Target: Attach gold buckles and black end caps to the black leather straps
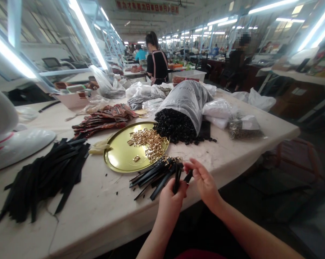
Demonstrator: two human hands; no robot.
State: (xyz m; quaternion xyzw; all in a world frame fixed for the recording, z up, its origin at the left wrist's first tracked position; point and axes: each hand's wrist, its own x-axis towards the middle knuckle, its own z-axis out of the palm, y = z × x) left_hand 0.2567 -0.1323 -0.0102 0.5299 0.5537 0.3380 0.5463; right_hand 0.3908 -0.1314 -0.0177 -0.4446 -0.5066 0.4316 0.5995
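My left hand (174, 192) is closed around black strips (177, 177) that stick up from its fingers, over the table's front edge. Beside it on the right, my right hand (201, 178) has its fingertips pinched at the end of a black strip (188, 176). Just behind and left of my hands lies a bundle of black strips with gold fittings (159, 172) at their ends. A gold round tray (119, 158) holds a heap of small gold metal pieces (151, 142). Whether the strip between my hands carries a metal piece cannot be made out.
A plastic sack (185, 104) spills small black pieces behind the tray. More black strips (46, 176) lie at left, near a white machine (13, 140). Reddish-brown strips (105, 118), a bag of metal parts (244, 127) and a pink box (76, 99) stand farther back. A person (158, 64) is beyond the table.
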